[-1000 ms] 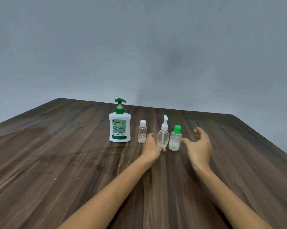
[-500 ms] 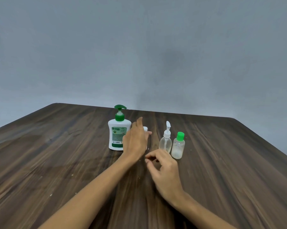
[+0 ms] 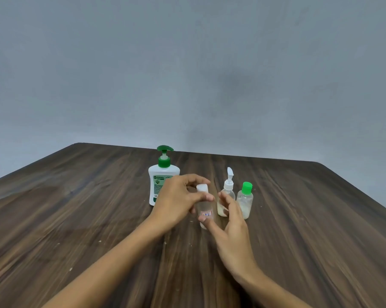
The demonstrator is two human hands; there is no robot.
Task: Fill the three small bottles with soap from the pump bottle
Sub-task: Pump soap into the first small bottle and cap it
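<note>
Since a moment ago: left hand (image 3: 176, 200) has pulled the white-capped bottle (image 3: 205, 206) nearer, away from the pump bottle (image 3: 163, 183); right hand (image 3: 228, 215) has come in to meet it.

Left grip: fingers curled round the bottle's upper body and cap. Right grip: thumb and fingers pinching its lower body at the label. Bottle upright, long axis vertical, cap above both grips; whether it rests on the tabletop (image 3: 76, 218) cannot be told. Judged step: uncapping.

Beyond the right grip: small pump-top bottle (image 3: 227, 196), green-capped bottle (image 3: 245, 200).

Writing: "ORIGINAL" on pump bottle; small red-bordered label unreadable.
</note>
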